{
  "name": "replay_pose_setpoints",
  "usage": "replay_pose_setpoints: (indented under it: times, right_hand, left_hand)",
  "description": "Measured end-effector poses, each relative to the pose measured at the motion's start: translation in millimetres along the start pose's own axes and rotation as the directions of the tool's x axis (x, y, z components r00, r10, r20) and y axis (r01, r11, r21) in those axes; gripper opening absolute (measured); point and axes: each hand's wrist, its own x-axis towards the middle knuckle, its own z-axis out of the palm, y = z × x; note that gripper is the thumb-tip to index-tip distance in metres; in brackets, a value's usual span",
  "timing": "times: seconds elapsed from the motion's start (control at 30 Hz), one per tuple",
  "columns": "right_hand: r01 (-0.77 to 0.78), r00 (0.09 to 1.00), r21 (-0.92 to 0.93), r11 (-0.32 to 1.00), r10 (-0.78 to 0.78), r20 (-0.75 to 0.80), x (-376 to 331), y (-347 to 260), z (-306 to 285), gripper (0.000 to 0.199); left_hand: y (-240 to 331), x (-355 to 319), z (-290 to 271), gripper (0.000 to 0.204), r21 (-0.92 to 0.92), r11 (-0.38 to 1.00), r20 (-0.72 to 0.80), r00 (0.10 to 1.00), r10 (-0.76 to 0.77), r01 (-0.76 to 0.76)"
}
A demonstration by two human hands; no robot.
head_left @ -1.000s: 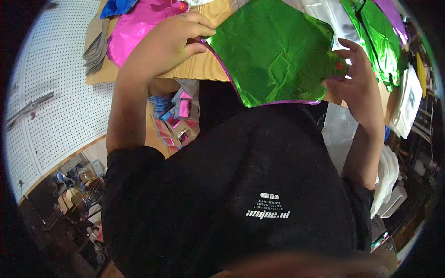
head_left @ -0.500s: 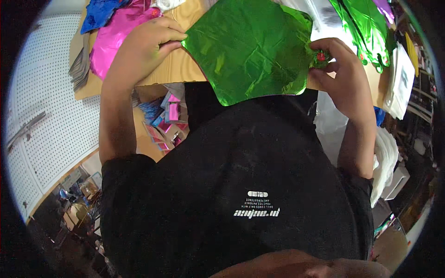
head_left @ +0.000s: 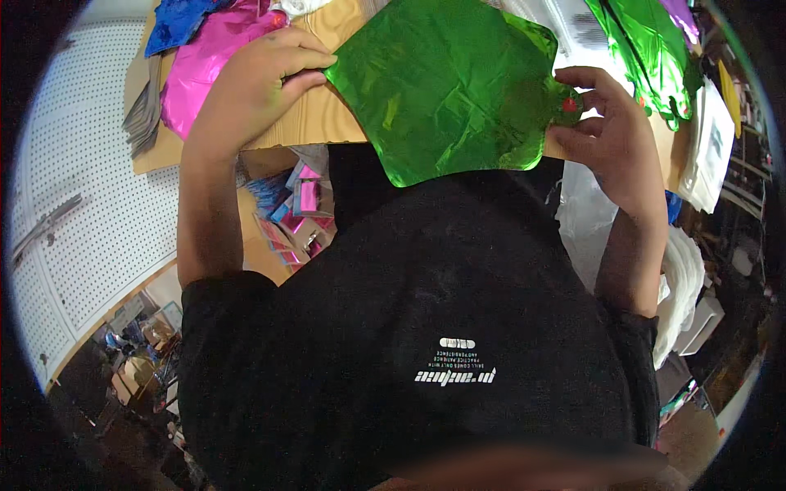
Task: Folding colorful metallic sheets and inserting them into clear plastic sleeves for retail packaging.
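My left grip point(head_left: 260, 86) pinches the green foil piece point(head_left: 450, 90), upper centre of frame, by its left corner, apparently to spread it; my right grip point(head_left: 616, 139) curls about its red-spotted tab point(head_left: 567, 105); whether clamped, I cannot tell.

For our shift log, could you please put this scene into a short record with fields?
Held: green foil, shiny and creased, its lower part past the near edge of the table
Left hand: pinches the foil's left corner
Right hand: fingers curled about the red-spotted tab at its right; grip unclear
Left side: pink foil, blue foil
Right side: second green foil
Clothing: black shirt
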Motion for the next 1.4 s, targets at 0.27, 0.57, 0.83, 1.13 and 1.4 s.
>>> replay_pose_setpoints:
  times: [0.27,0.57,0.83,1.13,1.4]
  right_hand:
    - [0.146,0.989,-0.253,0.956,-0.146,0.021,0.8,1.7,2.2,0.048]
    - [-0.099,0.995,0.258,0.961,0.101,0.005,-0.6,-0.6,10.8,0.029]
    - [-0.115,0.982,0.15,0.982,0.135,-0.134,8.7,4.9,19.3,0.016]
    - [0.173,0.973,0.268,0.948,-0.122,-0.195,9.8,6.8,7.5,0.017]
    - [0.122,0.988,0.275,0.954,-0.09,-0.125,24.4,10.5,0.1,0.016]
  left_hand:
    - [-1.5,-1.5,1.1,0.02,0.02,1.0,0.032,0.999,-0.01,0.009]
    - [-4.2,-5.5,3.6,0.02,-0.005,1.0,-0.002,1.0,-0.006,0.005]
    - [5.8,-4.7,-0.7,0.029,-0.178,0.97,0.066,0.985,-0.158,0.167]
    - [38.1,29.5,-22.6,0.075,-0.398,0.772,0.147,0.865,-0.479,0.495]
    - [-3.1,13.5,7.1,0.042,-0.572,0.604,0.276,0.823,-0.496,0.555]
